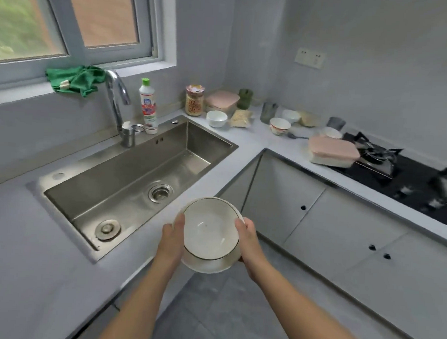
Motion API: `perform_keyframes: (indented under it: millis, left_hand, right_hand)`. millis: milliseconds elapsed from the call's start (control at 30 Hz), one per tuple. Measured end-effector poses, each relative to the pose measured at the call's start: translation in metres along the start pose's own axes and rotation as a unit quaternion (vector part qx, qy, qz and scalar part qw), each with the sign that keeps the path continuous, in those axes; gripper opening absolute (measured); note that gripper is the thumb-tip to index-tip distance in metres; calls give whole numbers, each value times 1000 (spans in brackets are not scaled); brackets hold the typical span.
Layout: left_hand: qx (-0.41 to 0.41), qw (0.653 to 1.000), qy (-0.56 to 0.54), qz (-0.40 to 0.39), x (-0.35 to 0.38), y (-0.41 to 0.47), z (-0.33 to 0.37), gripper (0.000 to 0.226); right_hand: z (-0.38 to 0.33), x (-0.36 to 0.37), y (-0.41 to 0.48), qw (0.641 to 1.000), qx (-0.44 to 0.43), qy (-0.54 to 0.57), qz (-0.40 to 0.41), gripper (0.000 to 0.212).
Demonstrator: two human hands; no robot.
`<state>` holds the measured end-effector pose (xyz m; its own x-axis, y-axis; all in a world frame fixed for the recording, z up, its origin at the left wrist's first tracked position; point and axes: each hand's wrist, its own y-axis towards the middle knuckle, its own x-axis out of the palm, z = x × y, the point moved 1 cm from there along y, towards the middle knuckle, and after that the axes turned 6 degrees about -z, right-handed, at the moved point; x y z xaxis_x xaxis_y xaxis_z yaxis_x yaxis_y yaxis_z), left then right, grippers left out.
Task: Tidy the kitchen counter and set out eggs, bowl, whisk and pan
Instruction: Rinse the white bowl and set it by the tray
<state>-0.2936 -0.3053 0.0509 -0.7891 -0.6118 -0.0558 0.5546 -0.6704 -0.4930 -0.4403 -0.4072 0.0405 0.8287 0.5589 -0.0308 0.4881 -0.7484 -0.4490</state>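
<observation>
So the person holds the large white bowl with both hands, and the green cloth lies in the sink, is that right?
Not quite: the head view shows the green cloth on the windowsill, not in the sink. The left hand and right hand do hold the large white bowl.

Pale grey walls (pixel 350 46) meet in a corner at upper centre. A white-framed sliding window (pixel 78 19) fills the upper left and lets in daylight; greenery and a brown wall show outside. An L-shaped grey surface (pixel 22 237) runs from lower left to the right edge, with a steel sink (pixel 130 175) set into it and a chrome tap (pixel 116 98) behind. A black gas hob (pixel 408 182) sits at right. White cabinet doors (pixel 280 197) stand below, a socket plate (pixel 310 57) above. Grey floor tiles (pixel 224 310) fill the bottom.
</observation>
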Motion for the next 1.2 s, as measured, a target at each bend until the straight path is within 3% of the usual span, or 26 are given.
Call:
perform_keyframes:
  millis: [100,300,433,667,900,1100,1200]
  left_hand:
    - [39,998,32,-43,93,-4,13,65]
    - [60,980,124,-144,257,-21,19,89]
    - [72,964,156,-203,348,-29,21,62]
    - [80,920,213,-318,521,-32,23,65]
    - [87,857,251,-441,716,-37,39,63]
    - [92,787,306,-527,850,-64,44,61]
    - [65,767,315,-556,910,-80,34,74]
  right_hand:
    - [5,-86,-12,997,-26,17,70,59]
    - [20,-238,-42,977,-45,39,205,55]
    - [35,-319,-61,962,-8,99,255,60]
    - [53,-467,-83,915,1,158,372,54]
    - [49,-627,-103,853,36,197,482,68]
    - [72,-744,-130,797,36,255,546,42]
    - [92,-794,-144,780,37,281,558,41]
